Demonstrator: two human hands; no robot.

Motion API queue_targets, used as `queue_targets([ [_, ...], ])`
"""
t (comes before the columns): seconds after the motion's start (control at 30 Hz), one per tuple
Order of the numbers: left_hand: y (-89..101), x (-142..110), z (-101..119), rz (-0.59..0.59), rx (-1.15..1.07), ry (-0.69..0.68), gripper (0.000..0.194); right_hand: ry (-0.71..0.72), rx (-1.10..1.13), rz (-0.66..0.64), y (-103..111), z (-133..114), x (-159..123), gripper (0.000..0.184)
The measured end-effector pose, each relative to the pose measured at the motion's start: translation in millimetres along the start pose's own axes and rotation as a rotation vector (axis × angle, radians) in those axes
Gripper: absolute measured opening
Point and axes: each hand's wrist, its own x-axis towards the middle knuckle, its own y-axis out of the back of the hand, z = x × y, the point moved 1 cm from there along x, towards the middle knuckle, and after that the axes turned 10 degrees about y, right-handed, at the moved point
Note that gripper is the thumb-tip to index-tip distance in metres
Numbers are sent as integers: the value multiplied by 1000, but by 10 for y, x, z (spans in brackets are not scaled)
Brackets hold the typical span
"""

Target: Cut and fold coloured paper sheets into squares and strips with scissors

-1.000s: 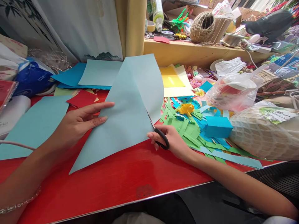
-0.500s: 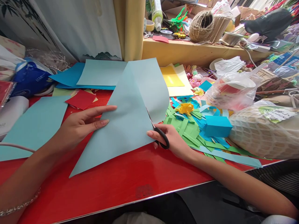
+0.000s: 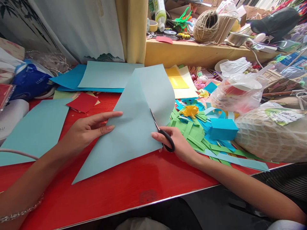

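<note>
A large sheet of light blue paper (image 3: 127,127) is held a little above the red table, its near left corner pointing toward me. My left hand (image 3: 92,131) grips its left edge, thumb and forefinger on top, the other fingers partly hidden underneath. In my right hand (image 3: 176,142) is a pair of scissors (image 3: 170,142) with black handles, at the sheet's right side. Their blades point away from me, up a cut in the paper. Right of the cut, the paper (image 3: 159,92) curls up and back.
Green and blue paper strips (image 3: 192,131) lie heaped on the right, with a blue folded paper box (image 3: 223,129). Another light blue sheet (image 3: 35,127) and red paper (image 3: 83,101) lie left. A netted bag (image 3: 273,137) sits far right. A cluttered shelf (image 3: 192,52) runs behind.
The light blue sheet has shifted right and toward me, with my left hand moving along with it. The scissors stay in nearly the same place, still in the cut.
</note>
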Motion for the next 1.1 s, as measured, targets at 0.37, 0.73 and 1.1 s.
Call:
queue_targets([
  [0.37,-12,-10,9,-21,-16,46,41,56,23,-15,-12,42,9,41],
  [0.73,-31,-25,8,-56,21,45,40,44,-62,16,3,-6,1,45],
  [1.1,-45,-61,37,-53,11,43,39,31,32,9,-17,25,13,40],
])
